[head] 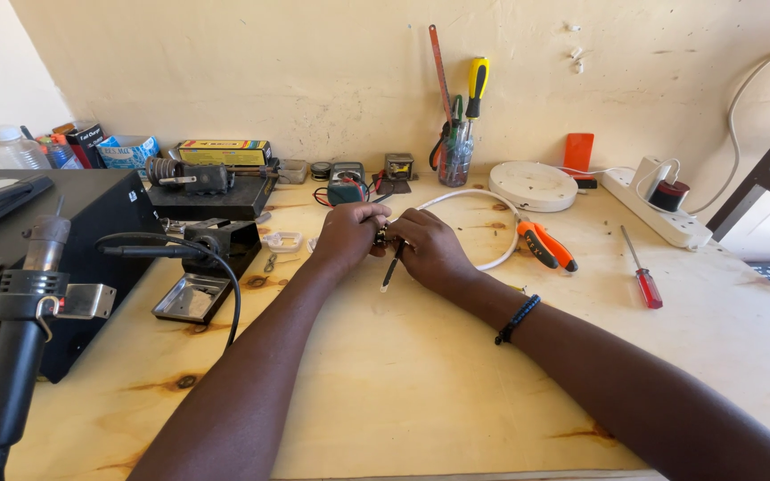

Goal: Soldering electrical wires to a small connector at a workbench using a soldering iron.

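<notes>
Hands [389, 239] together — gripping small black tool [391, 264].

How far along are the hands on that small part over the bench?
Looks early. Done: tools laid out, orange-handled pliers and red screwdriver lie unused. In hand: left hand and right hand pinch a small dark part, a thin black tool hanging below. Left: cannot tell; the part's state is hidden.

plywood bench [421, 374] | on it: orange pliers [545, 245], red screwdriver [642, 272], white power strip [652, 200], prob. round white lamp base [535, 185]
</notes>
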